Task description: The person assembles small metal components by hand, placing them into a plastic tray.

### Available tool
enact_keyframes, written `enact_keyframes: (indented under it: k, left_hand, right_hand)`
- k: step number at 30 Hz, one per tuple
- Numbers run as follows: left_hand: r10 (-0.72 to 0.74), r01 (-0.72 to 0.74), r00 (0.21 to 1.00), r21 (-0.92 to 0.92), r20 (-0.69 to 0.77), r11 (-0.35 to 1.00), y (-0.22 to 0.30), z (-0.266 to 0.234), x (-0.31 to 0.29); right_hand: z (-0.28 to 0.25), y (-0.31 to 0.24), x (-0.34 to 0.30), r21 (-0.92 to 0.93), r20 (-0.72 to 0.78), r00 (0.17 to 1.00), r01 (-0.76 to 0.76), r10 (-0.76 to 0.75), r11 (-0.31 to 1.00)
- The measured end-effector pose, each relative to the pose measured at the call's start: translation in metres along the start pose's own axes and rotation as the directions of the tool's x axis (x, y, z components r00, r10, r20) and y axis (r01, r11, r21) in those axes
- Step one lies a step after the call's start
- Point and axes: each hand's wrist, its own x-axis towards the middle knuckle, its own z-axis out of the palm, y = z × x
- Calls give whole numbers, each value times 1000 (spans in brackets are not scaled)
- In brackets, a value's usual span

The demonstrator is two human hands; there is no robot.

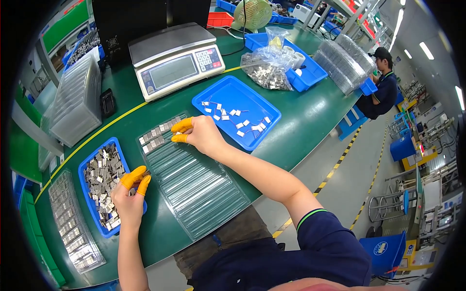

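A clear ribbed plastic tray [194, 189] lies on the green bench before me, small grey-white rectangular parts [154, 136] filling its far rows. Over those rows is my right hand [203, 136], thumb and finger in yellow finger cots and closed together at the parts; what they hold, if anything, is hidden. My left hand [128, 196], also in yellow cots, is between that tray and a blue bin [116, 145] heaped with loose small metal-like parts [104, 174]. Its fingertips are pinched at a small dark piece, too small to name surely.
A blue tray [208, 99] of small white connectors with wires lies right of centre. Behind stand a weighing scale [174, 68], a bag of parts [267, 70] and a green fan [252, 14]. A filled clear tray [73, 228] lies left. A person [381, 87] sits far right.
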Motion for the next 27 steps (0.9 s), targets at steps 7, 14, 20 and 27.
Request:
enact_keyframes:
  k: [7,14,20,27]
  left_hand:
    - [-40,40,999,-5,-10,999,1,2,-1]
    - [-114,110,992,64,60,992,8,-2,0]
    - [53,-55,998,51,38,997,8,-1,3]
    - [-120,123,989,-33,86,992,9,-2,2]
  right_hand:
    - [10,-19,-10,231,159,987,-8,-29,973]
    - [23,-23,-17,230,237,970,-107,51,967]
    - [32,-13,-21,347,157,983,39,-99,937]
    - [41,-17,-23,418,253,966,-65,-47,906]
